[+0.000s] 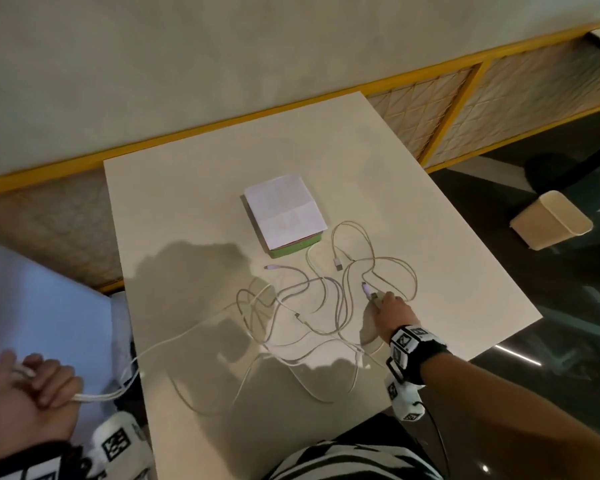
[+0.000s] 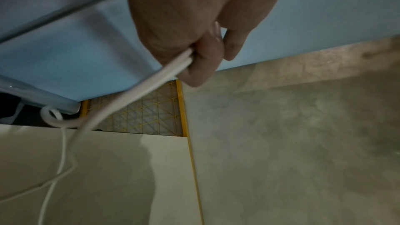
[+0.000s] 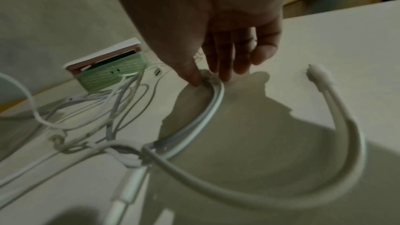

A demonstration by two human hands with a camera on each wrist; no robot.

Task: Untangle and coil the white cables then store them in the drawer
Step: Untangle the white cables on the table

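Several white cables (image 1: 309, 306) lie tangled on the middle of the pale table (image 1: 187, 202). My left hand (image 1: 32, 386) is off the table's left front corner and grips two strands that run back to the tangle; the left wrist view shows the strands (image 2: 129, 95) leaving my left hand (image 2: 194, 49). My right hand (image 1: 392, 306) reaches to the tangle's right side. In the right wrist view the thumb and fingers of my right hand (image 3: 214, 67) pinch one cable's end (image 3: 214, 102) against the table. The small green drawer box (image 1: 293, 249) (image 3: 108, 76) stands behind the cables.
A white sheet of paper (image 1: 284, 209) lies on top of the drawer box. A beige bin (image 1: 551, 220) lies on the dark floor to the right. A pale blue surface (image 1: 32, 289) sits left of the table. A yellow-framed panel wall (image 1: 465, 98) runs behind.
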